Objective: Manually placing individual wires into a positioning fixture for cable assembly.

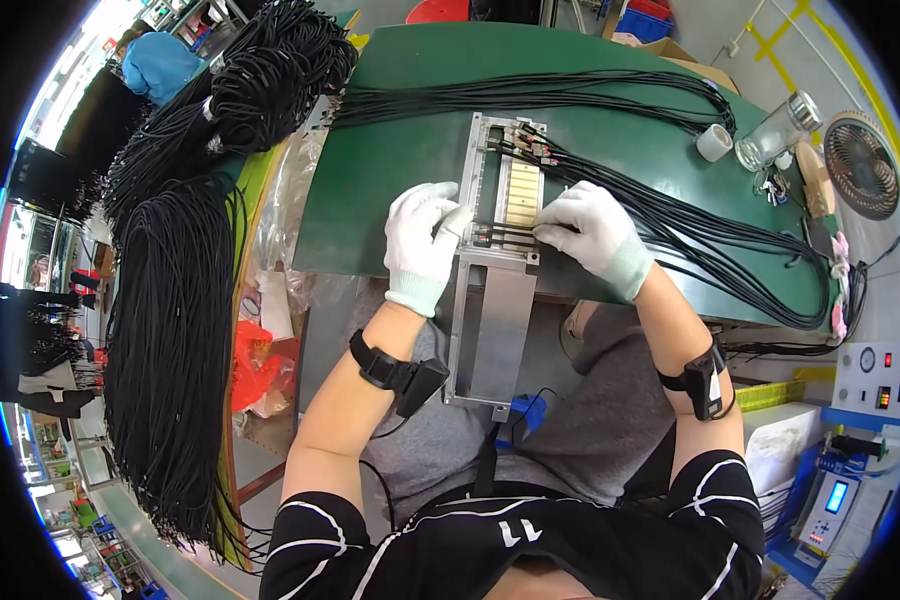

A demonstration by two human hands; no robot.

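Both my hands wear white gloves and work at a silver metal fixture (470, 170) that has a row of brass-coloured blocks (522, 190) along its middle. My right hand (588, 232) pinches a black cable at the fixture's right side, near its lower end. Short cable ends (500, 238) lie across the fixture there, side by side. My left hand (422, 240) is by the fixture's left edge, thumb and forefinger apart, with nothing visible between them. Several cable ends with small connectors (535, 148) sit at the fixture's far end. Their black cables (690, 222) sweep off to the right.
Another bundle of black cables (530, 93) lies across the green table (410, 60). Large black cable coils (175, 360) hang and pile at the left. To the right stand a glass jar (778, 130), a white cup (713, 143) and a fan (860, 165). A person (160, 65) is at the far left.
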